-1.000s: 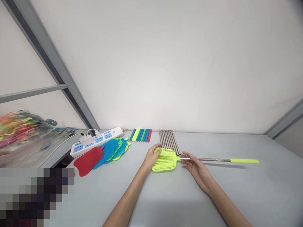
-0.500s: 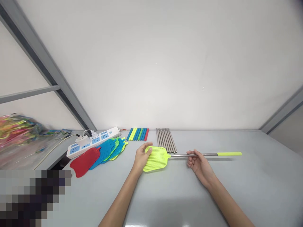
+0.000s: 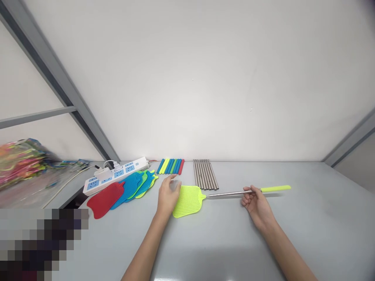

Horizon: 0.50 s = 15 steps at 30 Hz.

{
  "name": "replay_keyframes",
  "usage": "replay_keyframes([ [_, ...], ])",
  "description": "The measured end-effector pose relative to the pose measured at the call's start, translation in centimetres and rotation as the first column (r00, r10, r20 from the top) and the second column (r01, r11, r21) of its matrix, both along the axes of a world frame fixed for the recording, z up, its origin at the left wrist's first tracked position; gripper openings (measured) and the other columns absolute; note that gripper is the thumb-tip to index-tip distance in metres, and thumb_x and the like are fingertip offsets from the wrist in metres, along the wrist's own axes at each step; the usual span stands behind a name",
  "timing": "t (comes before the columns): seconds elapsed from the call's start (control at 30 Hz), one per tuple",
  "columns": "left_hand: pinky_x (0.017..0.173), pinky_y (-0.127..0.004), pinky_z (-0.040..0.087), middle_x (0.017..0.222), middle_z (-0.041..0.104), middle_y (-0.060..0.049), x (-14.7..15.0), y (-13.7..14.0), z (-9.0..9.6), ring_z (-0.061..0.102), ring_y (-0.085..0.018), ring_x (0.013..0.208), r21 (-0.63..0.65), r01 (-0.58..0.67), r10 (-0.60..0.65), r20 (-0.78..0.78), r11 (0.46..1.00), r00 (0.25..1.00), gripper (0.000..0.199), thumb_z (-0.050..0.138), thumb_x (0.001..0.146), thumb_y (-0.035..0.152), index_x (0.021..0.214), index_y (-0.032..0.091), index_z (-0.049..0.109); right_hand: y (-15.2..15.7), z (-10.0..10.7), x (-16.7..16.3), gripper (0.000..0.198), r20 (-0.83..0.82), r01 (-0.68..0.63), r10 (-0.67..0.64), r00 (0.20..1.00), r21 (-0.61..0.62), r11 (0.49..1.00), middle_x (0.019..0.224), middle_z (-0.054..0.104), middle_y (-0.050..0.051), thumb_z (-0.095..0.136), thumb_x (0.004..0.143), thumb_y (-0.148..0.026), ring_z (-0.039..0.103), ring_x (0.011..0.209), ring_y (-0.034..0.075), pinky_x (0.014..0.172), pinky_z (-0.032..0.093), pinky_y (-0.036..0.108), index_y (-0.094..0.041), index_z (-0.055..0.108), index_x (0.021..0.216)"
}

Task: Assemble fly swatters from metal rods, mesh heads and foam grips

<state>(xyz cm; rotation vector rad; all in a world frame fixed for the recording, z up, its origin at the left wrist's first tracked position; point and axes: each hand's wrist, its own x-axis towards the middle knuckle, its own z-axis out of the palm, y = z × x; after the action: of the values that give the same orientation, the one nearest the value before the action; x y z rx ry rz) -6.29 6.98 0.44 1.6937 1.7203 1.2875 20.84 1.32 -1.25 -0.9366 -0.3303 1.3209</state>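
Several metal rods (image 3: pixel 205 174) and coloured grips (image 3: pixel 171 166) lie beyond the yellow swatter (image 3: pixel 203 197), its shaft (image 3: pixel 227 194) pinched by the right hand (image 3: pixel 258 208), its head (image 3: pixel 189 201) beside the half-open left hand (image 3: pixel 166 198), contact unclear.

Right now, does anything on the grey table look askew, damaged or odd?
Nothing looks damaged. The long white power strip lies slantwise, bordered by fanned red, blue, green and yellow flat swatter heads; that looks untidy compared with the neat row of silver metal tubes.

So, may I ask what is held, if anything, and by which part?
The right hand holds the swatter by its rod, near the handle; whether the left hand grips it is unclear.
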Motion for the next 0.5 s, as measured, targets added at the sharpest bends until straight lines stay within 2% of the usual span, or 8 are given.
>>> replay_keyframes([
  [0.03, 0.086, -0.035, 0.034, 0.104, 0.055, -0.007, 0.5, -0.4, 0.2, 0.050, -0.022, 0.096, 0.075, -0.005, 0.010, -0.058, 0.997, 0.998, 0.030, 0.050, 0.070, 0.033, 0.096, 0.020, 0.054, 0.0, 0.0, -0.2, 0.018, 0.009, -0.006, 0.006, 1.000, 0.001, 1.000, 0.049, 0.038, -0.003, 0.053, 0.070, -0.032, 0.038, 0.044, 0.009, 0.042, 0.037, 0.022, -0.016, 0.059, 0.067],
  [0.1, 0.089, -0.034, 0.031, 0.105, 0.054, -0.005, 1.8, -1.4, 0.6, 0.046, -0.021, 0.101, 0.135, 0.089, -0.069, -0.146, 0.987, 0.987, 0.026, 0.047, 0.073, 0.033, 0.095, 0.022, 0.055, -0.1, -0.1, -0.5, 0.017, 0.022, -0.021, 0.021, 1.000, 0.004, 1.000, 0.049, 0.040, -0.003, 0.054, 0.070, -0.032, 0.039, 0.044, 0.009, 0.043, 0.038, 0.022, -0.016, 0.059, 0.067],
  [0.17, 0.087, -0.031, 0.033, 0.101, 0.056, -0.004, 3.3, -2.5, 0.8, 0.048, -0.019, 0.097, 0.099, 0.257, -0.236, -0.185, 0.961, 0.954, 0.024, 0.045, 0.075, 0.032, 0.095, 0.022, 0.055, -0.2, -0.1, -0.9, 0.016, 0.030, -0.038, 0.038, 0.999, 0.006, 0.999, 0.049, 0.040, -0.003, 0.054, 0.070, -0.031, 0.039, 0.045, 0.009, 0.043, 0.038, 0.022, -0.016, 0.059, 0.067],
  [0.23, 0.086, -0.031, 0.033, 0.100, 0.056, -0.003, 4.6, -3.7, 0.7, 0.048, -0.019, 0.096, 0.027, 0.426, -0.411, -0.215, 0.904, 0.886, 0.024, 0.045, 0.076, 0.031, 0.097, 0.024, 0.054, -0.3, 0.0, -1.3, 0.016, 0.033, -0.055, 0.054, 0.998, 0.010, 0.998, 0.049, 0.040, -0.003, 0.054, 0.070, -0.031, 0.039, 0.045, 0.009, 0.043, 0.038, 0.022, -0.016, 0.060, 0.067],
  [0.27, 0.085, -0.031, 0.033, 0.100, 0.056, -0.003, 5.1, -4.2, 0.6, 0.047, -0.019, 0.096, 0.000, 0.465, -0.452, -0.233, 0.885, 0.861, 0.024, 0.044, 0.077, 0.031, 0.097, 0.024, 0.054, -0.3, 0.0, -1.4, 0.017, 0.035, -0.061, 0.061, 0.998, 0.014, 0.998, 0.050, 0.041, -0.003, 0.054, 0.070, -0.031, 0.039, 0.045, 0.009, 0.043, 0.038, 0.022, -0.015, 0.060, 0.067],
  [0.4, 0.079, -0.032, 0.034, 0.087, 0.056, -0.003, 6.0, -5.3, 0.3, 0.047, -0.018, 0.085, -0.083, 0.515, -0.513, -0.321, 0.853, 0.796, 0.022, 0.035, 0.082, 0.028, 0.090, 0.022, 0.054, -0.6, 0.3, -2.1, 0.017, 0.051, -0.073, 0.072, 0.996, 0.029, 0.997, 0.052, 0.043, -0.002, 0.054, 0.070, -0.030, 0.041, 0.047, 0.010, 0.044, 0.040, 0.022, -0.014, 0.060, 0.068],
  [0.5, 0.073, -0.031, 0.034, 0.079, 0.054, -0.002, 5.7, -5.3, 0.3, 0.047, -0.017, 0.078, -0.128, 0.507, -0.514, -0.388, 0.852, 0.765, 0.025, 0.028, 0.084, 0.027, 0.080, 0.020, 0.052, -0.7, 0.4, -2.2, 0.014, 0.050, -0.030, 0.028, 0.998, 0.029, 0.999, 0.065, 0.052, 0.001, 0.055, 0.070, -0.028, 0.045, 0.052, 0.010, 0.047, 0.043, 0.023, -0.014, 0.058, 0.069],
])
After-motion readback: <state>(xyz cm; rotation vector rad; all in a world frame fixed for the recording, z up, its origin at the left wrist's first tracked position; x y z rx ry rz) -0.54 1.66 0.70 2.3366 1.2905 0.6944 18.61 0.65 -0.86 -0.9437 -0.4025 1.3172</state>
